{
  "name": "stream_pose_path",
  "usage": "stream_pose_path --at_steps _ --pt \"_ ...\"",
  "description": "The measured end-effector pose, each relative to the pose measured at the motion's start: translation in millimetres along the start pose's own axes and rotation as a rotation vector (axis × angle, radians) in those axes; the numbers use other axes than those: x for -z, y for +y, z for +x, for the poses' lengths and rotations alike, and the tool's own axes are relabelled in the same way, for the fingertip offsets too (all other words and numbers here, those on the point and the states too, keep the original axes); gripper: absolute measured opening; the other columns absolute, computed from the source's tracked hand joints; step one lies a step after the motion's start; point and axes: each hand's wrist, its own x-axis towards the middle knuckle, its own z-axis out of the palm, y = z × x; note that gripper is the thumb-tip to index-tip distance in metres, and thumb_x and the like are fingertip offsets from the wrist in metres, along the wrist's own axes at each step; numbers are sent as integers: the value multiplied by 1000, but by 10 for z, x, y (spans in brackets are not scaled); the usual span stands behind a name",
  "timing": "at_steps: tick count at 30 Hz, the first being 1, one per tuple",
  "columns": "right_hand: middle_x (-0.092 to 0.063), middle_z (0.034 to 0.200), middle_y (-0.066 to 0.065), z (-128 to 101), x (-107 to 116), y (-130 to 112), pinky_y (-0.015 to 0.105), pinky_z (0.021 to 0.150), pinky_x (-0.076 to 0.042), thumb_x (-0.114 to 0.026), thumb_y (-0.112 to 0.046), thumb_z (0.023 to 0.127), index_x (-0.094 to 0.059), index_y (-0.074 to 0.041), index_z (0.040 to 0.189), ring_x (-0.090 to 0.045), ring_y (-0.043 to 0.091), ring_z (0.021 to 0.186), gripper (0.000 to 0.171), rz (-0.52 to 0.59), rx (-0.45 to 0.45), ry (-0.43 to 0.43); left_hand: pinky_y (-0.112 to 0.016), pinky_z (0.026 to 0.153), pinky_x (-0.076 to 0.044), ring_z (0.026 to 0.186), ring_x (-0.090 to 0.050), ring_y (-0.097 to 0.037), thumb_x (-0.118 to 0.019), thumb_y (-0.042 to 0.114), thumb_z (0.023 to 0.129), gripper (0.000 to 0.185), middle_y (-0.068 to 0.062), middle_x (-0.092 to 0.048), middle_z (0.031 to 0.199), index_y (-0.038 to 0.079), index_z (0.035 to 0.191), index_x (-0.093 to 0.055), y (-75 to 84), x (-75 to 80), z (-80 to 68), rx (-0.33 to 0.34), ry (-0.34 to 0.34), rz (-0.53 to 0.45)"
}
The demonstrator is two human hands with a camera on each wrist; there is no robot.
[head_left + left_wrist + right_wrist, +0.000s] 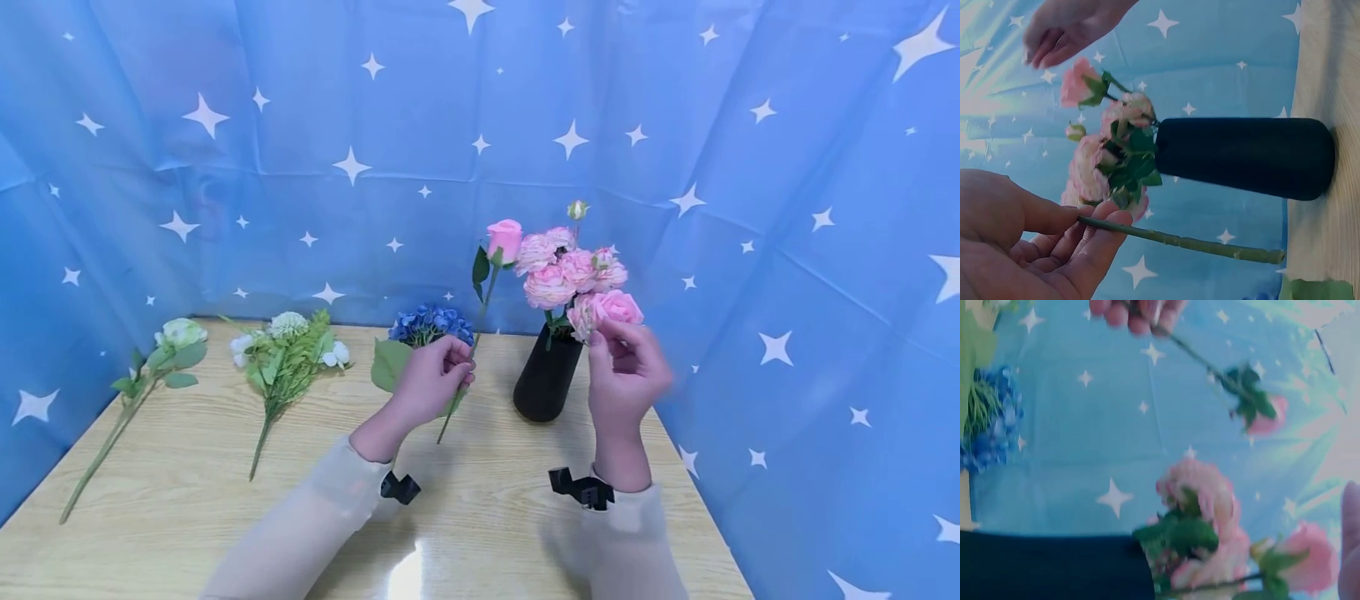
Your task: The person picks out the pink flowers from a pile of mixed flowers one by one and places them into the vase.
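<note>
My left hand (431, 383) pinches the stem of a single pink rose (505, 240) between thumb and fingers, above the table left of the vase. In the left wrist view, the cut end of this stem (1210, 247) is free of the table. A black vase (546, 383) stands upright, holding ruffled pink-and-white flowers (550, 287) and another pink rose (618, 307). My right hand (628, 375) is beside that second rose, its fingers loosely bent. The left wrist view shows a gap between this hand and the rose (1077, 84), with nothing held.
Behind my left hand lies a blue hydrangea (431, 323) with broad green leaves. Farther left on the wooden table (195, 467) are a green-and-white flower bunch (288, 358) and a long-stemmed white flower (182, 333). A blue star-patterned curtain (420, 108) encloses the table's back and sides.
</note>
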Motion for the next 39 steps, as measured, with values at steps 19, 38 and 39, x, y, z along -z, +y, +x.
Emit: stream_pose_path --at_steps 19,38,39 --pt "-80 100 21 -376 -375 138 18 74 -58 -81 -10 94 -81 1 110 -71 4 81 20 -148 -583 -596 -26 72 -63 81 -75 -13 -66 4 104 6 -5 -73 94 8 107 -68 -125 -214 -115 -79 -54 32" --pt "-79 100 26 -476 -482 167 25 70 -65 -78 2 92 -78 9 105 -74 6 75 14 -35 -676 -517 -25 72 -61 81 -72 -7 -68 9 104 7 1 -73 93 14 108 -69 -157 -236 -144 -119 -26 107" --pt "-79 101 26 -482 -486 170 25 71 -65 -78 2 92 -78 10 105 -74 6 76 15 -30 -684 -515 -25 72 -61 80 -72 -7 -68 9 104 6 2 -73 92 14 108 -69 -162 -240 -144 -117 -28 107"
